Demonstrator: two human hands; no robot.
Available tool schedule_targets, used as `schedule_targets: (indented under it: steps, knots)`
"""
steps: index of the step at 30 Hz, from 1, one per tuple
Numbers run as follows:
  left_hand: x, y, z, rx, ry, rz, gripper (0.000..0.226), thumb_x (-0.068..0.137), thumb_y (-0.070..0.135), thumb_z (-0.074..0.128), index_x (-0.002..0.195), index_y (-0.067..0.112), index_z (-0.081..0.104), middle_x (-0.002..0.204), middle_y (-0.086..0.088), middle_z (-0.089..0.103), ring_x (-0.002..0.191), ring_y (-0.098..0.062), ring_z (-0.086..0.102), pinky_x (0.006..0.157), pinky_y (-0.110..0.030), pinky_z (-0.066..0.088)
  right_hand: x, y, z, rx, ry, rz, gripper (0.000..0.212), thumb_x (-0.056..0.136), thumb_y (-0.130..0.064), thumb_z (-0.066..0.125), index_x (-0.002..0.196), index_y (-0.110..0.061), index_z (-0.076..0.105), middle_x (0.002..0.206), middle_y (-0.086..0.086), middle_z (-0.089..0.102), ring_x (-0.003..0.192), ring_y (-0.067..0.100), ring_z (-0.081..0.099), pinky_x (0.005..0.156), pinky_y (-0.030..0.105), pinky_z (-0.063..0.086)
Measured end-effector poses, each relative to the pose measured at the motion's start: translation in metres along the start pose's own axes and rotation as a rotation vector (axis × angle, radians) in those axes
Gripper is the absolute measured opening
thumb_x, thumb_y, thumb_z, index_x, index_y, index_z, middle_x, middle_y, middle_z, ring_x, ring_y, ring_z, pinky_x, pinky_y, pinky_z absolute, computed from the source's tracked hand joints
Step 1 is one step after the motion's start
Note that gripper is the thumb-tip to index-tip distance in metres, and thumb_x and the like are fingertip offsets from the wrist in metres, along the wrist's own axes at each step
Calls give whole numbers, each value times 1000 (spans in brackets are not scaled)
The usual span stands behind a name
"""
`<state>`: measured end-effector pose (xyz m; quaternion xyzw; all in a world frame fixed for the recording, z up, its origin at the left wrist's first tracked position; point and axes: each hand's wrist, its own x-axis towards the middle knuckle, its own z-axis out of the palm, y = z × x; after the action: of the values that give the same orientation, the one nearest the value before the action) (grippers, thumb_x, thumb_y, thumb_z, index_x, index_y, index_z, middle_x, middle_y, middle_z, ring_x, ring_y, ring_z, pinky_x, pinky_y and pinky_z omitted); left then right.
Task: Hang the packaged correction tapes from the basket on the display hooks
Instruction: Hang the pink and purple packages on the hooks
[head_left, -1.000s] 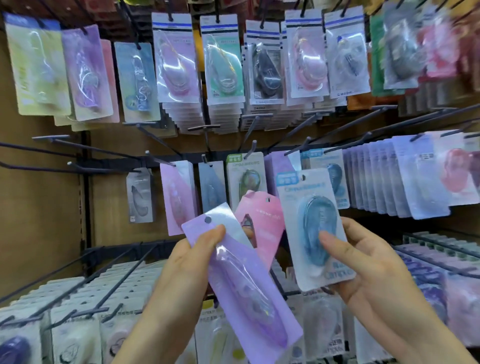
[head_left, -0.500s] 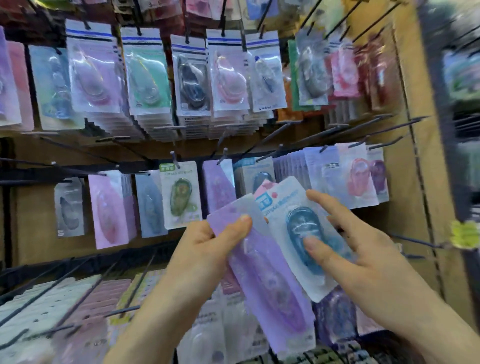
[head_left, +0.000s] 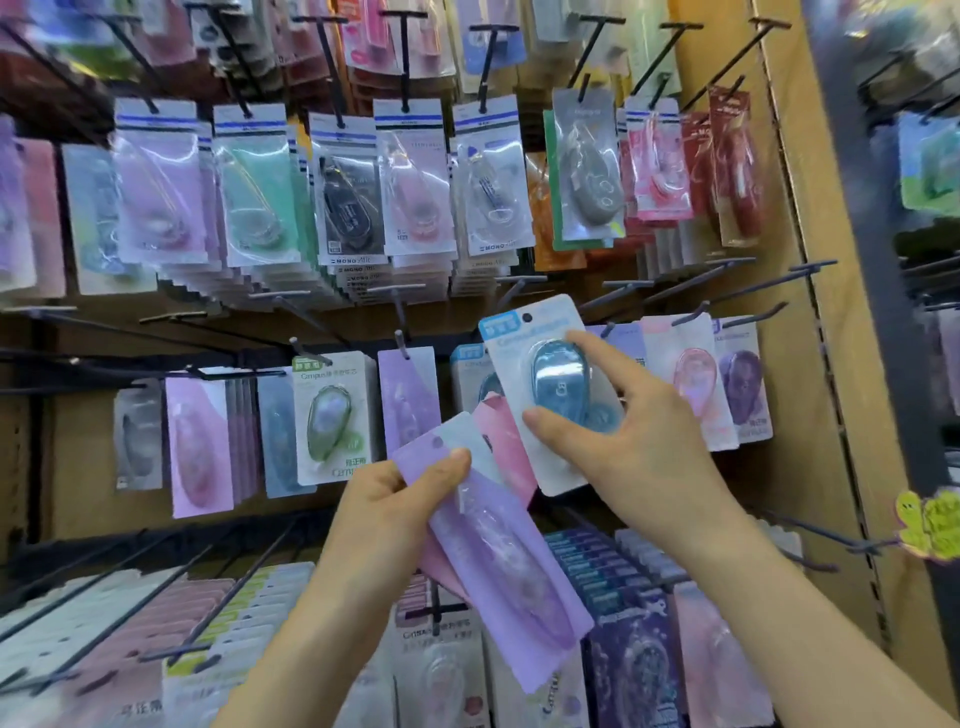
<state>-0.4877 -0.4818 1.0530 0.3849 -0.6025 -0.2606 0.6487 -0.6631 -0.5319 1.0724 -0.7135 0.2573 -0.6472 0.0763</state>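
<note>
While the left hand (head_left: 400, 499) grips fanned packs, the right hand (head_left: 639, 441) pinches the blue correction tape pack (head_left: 545, 384) upright

**Bright light, fuzzy edges**

The light is bright and even, with only soft shadows. The left hand (head_left: 389, 504) and right hand (head_left: 639, 441) look sharp. The blue pack (head_left: 558, 364) in the right hand has white shiny spots on its clear plastic. The purple pack (head_left: 509, 571) in the left hand looks a bit smeary. The hanging packs (head_left: 254, 192) above the hands shine too. Far left and far right of the hands, everything is blurry, and the hooks (head_left: 771, 23) lean and bend.
</note>
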Motion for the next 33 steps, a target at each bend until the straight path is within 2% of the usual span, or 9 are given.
schedule_targets:
  steps: [3, 6, 8, 10, 13, 16, 21, 27, 33]
  knots:
    - [6, 4, -13, 79, 43, 31, 33, 92, 24, 63, 70, 0, 72, 66, -23, 70, 52, -37, 66, 45, -37, 55, 16, 1, 14, -69, -1, 25, 71, 82, -37, 77, 146, -29, 46, 115, -25, 56, 92, -14, 50, 78, 0, 38]
    - [10, 10, -28, 113, 99, 50, 36, 92, 22, 64, 68, -3, 69, 64, -27, 68, 51, -38, 66, 43, -36, 54, 18, 2, 20, -123, 4, 75, 72, 82, -42, 77, 145, -28, 47, 131, -8, 61, 109, -1, 50, 87, 14, 38]
    - [11, 14, -36, 126, 120, 61, 36, 93, 21, 63, 68, -5, 69, 63, -26, 67, 49, -35, 65, 41, -33, 52, 15, -2, 21, -168, 0, 91, 58, 83, -45, 74, 136, -29, 56, 124, -5, 64, 110, 10, 56, 91, 25, 45]
    - [11, 16, -41, 127, 125, 73, 34, 93, 20, 62, 69, -3, 69, 62, -23, 68, 46, -32, 65, 39, -32, 51, 14, -6, 23, -198, -7, 116, 40, 84, -48, 71, 121, -33, 62, 108, -8, 66, 101, 13, 58, 88, 33, 50]
    - [13, 18, -46, 134, 113, 95, 34, 93, 20, 62, 69, -2, 70, 61, -22, 69, 46, -33, 65, 38, -34, 52, 20, -5, 34, -240, -19, 168, 24, 87, -49, 67, 100, -31, 61, 94, -11, 66, 91, 15, 58, 79, 34, 48]
    - [14, 18, -52, 160, 88, 114, 33, 94, 21, 61, 71, -1, 71, 63, -21, 70, 49, -37, 67, 41, -39, 55, 34, 6, 55, -351, -17, 218, 38, 88, -49, 63, 117, -24, 60, 112, 2, 69, 101, 27, 60, 74, 33, 42]
    - [17, 16, -64, 145, 81, 115, 32, 94, 21, 61, 74, -2, 72, 66, -22, 71, 51, -37, 67, 42, -40, 55, 52, 39, 93, -439, -37, 301, 60, 94, -42, 59, 144, -22, 32, 127, 14, 62, 110, 36, 61, 83, 37, 48]
    - [20, 13, -73, 112, 39, 86, 32, 92, 21, 62, 69, 2, 74, 67, -23, 70, 52, -37, 68, 43, -38, 55, 68, 55, 121, -486, -32, 434, 72, 95, -42, 57, 149, -28, 10, 136, 18, 51, 119, 38, 54, 93, 48, 48]
    - [17, 14, -75, 95, -21, 93, 34, 93, 21, 60, 70, -1, 72, 64, -23, 69, 51, -34, 67, 42, -36, 54, 47, 39, 106, -375, -84, 404, 70, 94, -43, 55, 146, -25, 11, 131, 20, 55, 113, 43, 57, 90, 47, 46]
